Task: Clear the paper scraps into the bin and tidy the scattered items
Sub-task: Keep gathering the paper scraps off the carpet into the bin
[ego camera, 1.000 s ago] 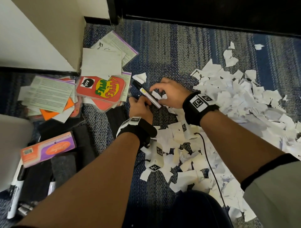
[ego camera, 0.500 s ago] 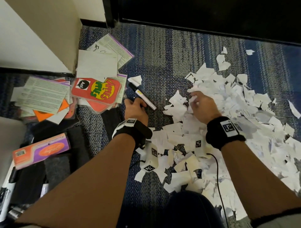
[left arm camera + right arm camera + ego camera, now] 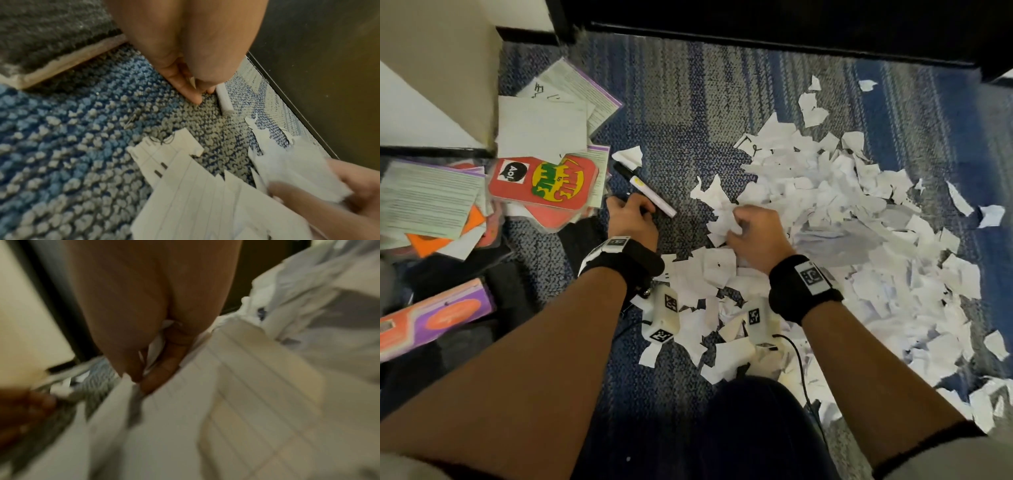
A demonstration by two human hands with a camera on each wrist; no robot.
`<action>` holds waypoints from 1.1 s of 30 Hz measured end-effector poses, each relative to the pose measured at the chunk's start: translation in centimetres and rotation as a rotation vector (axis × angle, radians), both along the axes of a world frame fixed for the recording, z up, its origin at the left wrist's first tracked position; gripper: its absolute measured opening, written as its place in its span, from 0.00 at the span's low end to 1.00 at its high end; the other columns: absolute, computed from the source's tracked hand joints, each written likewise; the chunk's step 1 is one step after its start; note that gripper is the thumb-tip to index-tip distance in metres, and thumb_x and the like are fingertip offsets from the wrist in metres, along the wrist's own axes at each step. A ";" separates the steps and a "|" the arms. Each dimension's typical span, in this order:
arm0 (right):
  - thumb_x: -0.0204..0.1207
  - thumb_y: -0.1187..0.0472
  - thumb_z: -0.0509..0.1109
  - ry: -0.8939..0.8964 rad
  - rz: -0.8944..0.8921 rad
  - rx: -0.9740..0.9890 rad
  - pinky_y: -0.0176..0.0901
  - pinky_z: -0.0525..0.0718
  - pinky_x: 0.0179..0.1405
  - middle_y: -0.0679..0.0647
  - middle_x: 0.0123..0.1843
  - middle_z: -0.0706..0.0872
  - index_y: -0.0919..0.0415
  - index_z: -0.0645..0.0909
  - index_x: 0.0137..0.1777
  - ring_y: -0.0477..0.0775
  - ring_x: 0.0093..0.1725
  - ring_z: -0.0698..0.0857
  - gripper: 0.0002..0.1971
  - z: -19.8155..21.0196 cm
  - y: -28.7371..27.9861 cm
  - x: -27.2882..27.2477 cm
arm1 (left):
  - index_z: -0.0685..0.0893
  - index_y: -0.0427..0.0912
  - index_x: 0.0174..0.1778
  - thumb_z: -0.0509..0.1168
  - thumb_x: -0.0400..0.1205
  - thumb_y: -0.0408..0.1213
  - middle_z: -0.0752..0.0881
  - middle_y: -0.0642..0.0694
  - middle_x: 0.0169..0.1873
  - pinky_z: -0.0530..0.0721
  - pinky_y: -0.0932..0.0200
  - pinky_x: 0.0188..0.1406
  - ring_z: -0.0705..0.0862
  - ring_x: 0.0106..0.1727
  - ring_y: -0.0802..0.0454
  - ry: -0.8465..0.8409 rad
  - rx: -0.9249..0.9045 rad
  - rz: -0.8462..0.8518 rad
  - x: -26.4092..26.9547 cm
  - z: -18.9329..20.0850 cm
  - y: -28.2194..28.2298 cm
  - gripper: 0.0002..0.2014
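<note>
Head view: your right hand (image 3: 751, 233) is fisted on a clump of paper scraps (image 3: 859, 240) at the near-left edge of the pile, fingers curled round torn pieces. Your left hand (image 3: 631, 219) rests on the carpet (image 3: 688, 102) with fingers curled at the near end of a black-and-white marker (image 3: 650, 192); it appears to be holding it. The pile spreads wide across the floor to your right, with outliers toward the dark baseboard; no bin is in view. Judging by that, the clearing has barely started and most scraps are left. The scattered items are untidied: game cards (image 3: 544, 181), printed sheets (image 3: 431, 198), an orange-and-purple box (image 3: 434, 318) and dark objects lie jumbled at left beside a beige wall corner (image 3: 448, 68). Left wrist view: the fingertips (image 3: 193, 97) press the carpet, the marker's white end (image 3: 225, 100) just beside them; whether they clamp the barrel is hidden by the palm. Lined scraps (image 3: 195, 186) lie near, and your right hand enters at lower right holding paper. Right wrist view: heavily blurred; thumb and fingers (image 3: 162, 369) pinch paper between them, with lined scraps (image 3: 236, 394) below. Blue-grey woven carpet throughout; dim room, dark panel along the far edge.
</note>
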State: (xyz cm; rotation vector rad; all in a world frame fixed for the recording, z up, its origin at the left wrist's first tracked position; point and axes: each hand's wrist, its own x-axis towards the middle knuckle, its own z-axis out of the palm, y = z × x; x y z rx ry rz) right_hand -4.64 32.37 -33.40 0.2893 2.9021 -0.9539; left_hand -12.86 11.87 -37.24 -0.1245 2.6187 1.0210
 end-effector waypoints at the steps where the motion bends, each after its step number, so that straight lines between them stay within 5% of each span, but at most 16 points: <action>1: 0.60 0.74 0.73 0.008 -0.072 -0.027 0.42 0.69 0.30 0.50 0.29 0.72 0.59 0.69 0.29 0.50 0.29 0.69 0.16 1.0 0.5 0.8 | 0.82 0.37 0.52 0.58 0.82 0.26 0.70 0.34 0.62 0.80 0.50 0.51 0.78 0.41 0.37 0.012 0.000 0.001 0.0 0.0 0.0 0.08; 3: 0.58 0.79 0.72 0.072 -0.220 -0.022 0.33 0.73 0.36 0.50 0.35 0.79 0.58 0.74 0.33 0.48 0.35 0.75 0.16 3.2 2.3 2.8 | 0.82 0.36 0.52 0.58 0.82 0.26 0.70 0.34 0.63 0.79 0.50 0.52 0.76 0.39 0.39 0.016 -0.007 -0.003 0.0 -0.1 0.0 0.09; 6: 0.59 0.79 0.70 0.117 -0.384 0.161 0.38 0.72 0.45 0.54 0.43 0.84 0.58 0.80 0.41 0.57 0.45 0.81 0.16 5.1 6.3 6.2 | 0.82 0.37 0.51 0.57 0.81 0.25 0.69 0.34 0.63 0.80 0.48 0.55 0.75 0.39 0.40 0.019 -0.014 -0.009 -0.2 -0.4 -0.2 0.09; 9: 0.71 0.56 0.71 -0.088 -0.455 0.374 0.52 0.74 0.59 0.63 0.58 0.83 0.56 0.83 0.57 0.69 0.59 0.80 0.14 4.4 9.3 8.5 | 0.83 0.40 0.49 0.58 0.81 0.26 0.70 0.34 0.61 0.84 0.45 0.55 0.80 0.43 0.35 0.032 -0.008 -0.008 0.0 -0.6 -0.2 0.09; 11: 0.70 0.36 0.73 -0.350 -0.465 0.363 0.62 0.72 0.69 0.62 0.72 0.73 0.51 0.74 0.72 0.70 0.71 0.72 0.34 3.4 9.7 9.7 | 0.84 0.43 0.46 0.60 0.80 0.27 0.73 0.36 0.58 0.87 0.44 0.51 0.82 0.43 0.35 0.050 0.007 0.037 0.1 -0.7 -0.3 0.10; 13: 0.63 0.29 0.76 -0.513 -0.419 0.337 0.68 0.70 0.71 0.60 0.79 0.64 0.48 0.61 0.81 0.69 0.77 0.66 0.49 2.4 9.2 10.3 | 0.84 0.52 0.41 0.60 0.76 0.28 0.79 0.41 0.51 0.89 0.44 0.47 0.83 0.43 0.37 0.040 0.036 0.119 0.5 -0.8 -0.5 0.13; 16: 0.64 0.29 0.73 -0.536 -0.341 0.490 0.72 0.75 0.64 0.62 0.76 0.65 0.47 0.60 0.78 0.71 0.72 0.69 0.46 1.2 9.4 10.5 | 0.81 0.59 0.37 0.59 0.76 0.28 0.83 0.43 0.44 0.90 0.47 0.41 0.86 0.41 0.42 0.086 0.081 0.132 2.2 0.3 1.3 0.17; 19: 0.71 0.34 0.71 -0.493 -0.377 0.451 0.73 0.75 0.60 0.63 0.74 0.67 0.48 0.64 0.76 0.71 0.69 0.70 0.37 0.8 11.2 9.7 | 0.86 0.52 0.48 0.58 0.83 0.27 0.82 0.40 0.49 0.84 0.55 0.38 0.85 0.39 0.46 0.257 0.171 -0.144 5.2 2.8 6.6 0.16; 23: 0.80 0.38 0.64 -0.454 -0.372 0.422 0.72 0.76 0.60 0.61 0.75 0.66 0.49 0.67 0.78 0.70 0.70 0.70 0.29 0.3 13.1 9.9 | 0.80 0.48 0.70 0.55 0.82 0.21 0.78 0.38 0.59 0.83 0.46 0.55 0.82 0.54 0.41 0.181 0.242 -0.505 8.3 3.0 12.7 0.25; 24: 0.81 0.38 0.62 -0.448 -0.369 0.415 0.72 0.76 0.60 0.61 0.75 0.66 0.51 0.69 0.77 0.71 0.70 0.70 0.29 0.3 13.5 10.0 | 0.76 0.49 0.75 0.56 0.84 0.25 0.75 0.38 0.62 0.82 0.44 0.59 0.81 0.57 0.40 0.151 0.247 -0.546 8.9 2.9 13.6 0.25; 26: 0.83 0.38 0.59 -0.425 -0.360 0.386 0.72 0.76 0.60 0.61 0.75 0.67 0.57 0.72 0.73 0.71 0.70 0.70 0.28 0.0 14.2 10.2 | 0.68 0.54 0.81 0.56 0.86 0.50 0.71 0.39 0.66 0.81 0.41 0.62 0.77 0.60 0.39 0.184 0.157 -0.575 10.0 2.7 14.9 0.25; 29: 0.81 0.35 0.56 -0.326 -0.373 0.266 0.64 0.77 0.63 0.63 0.73 0.72 0.60 0.78 0.68 0.71 0.67 0.74 0.31 -0.8 15.2 10.8 | 0.54 0.62 0.83 0.58 0.67 0.79 0.63 0.40 0.74 0.76 0.42 0.64 0.70 0.69 0.37 0.168 -0.139 -0.610 10.7 2.5 15.4 0.50; 31: 0.78 0.34 0.56 -0.210 -0.425 0.161 0.57 0.75 0.65 0.64 0.69 0.76 0.62 0.80 0.66 0.71 0.64 0.77 0.33 -1.2 15.6 11.2 | 0.52 0.62 0.83 0.64 0.59 0.80 0.60 0.38 0.77 0.75 0.40 0.64 0.67 0.71 0.35 0.160 -0.310 -0.638 10.4 2.2 15.4 0.57; 33: 0.82 0.41 0.62 -0.141 -0.479 0.077 0.53 0.73 0.68 0.65 0.69 0.78 0.63 0.80 0.69 0.70 0.66 0.78 0.27 -1.2 15.8 11.3 | 0.59 0.59 0.81 0.71 0.66 0.70 0.61 0.36 0.76 0.75 0.40 0.64 0.68 0.69 0.34 0.165 -0.376 -0.655 9.8 2.5 15.7 0.49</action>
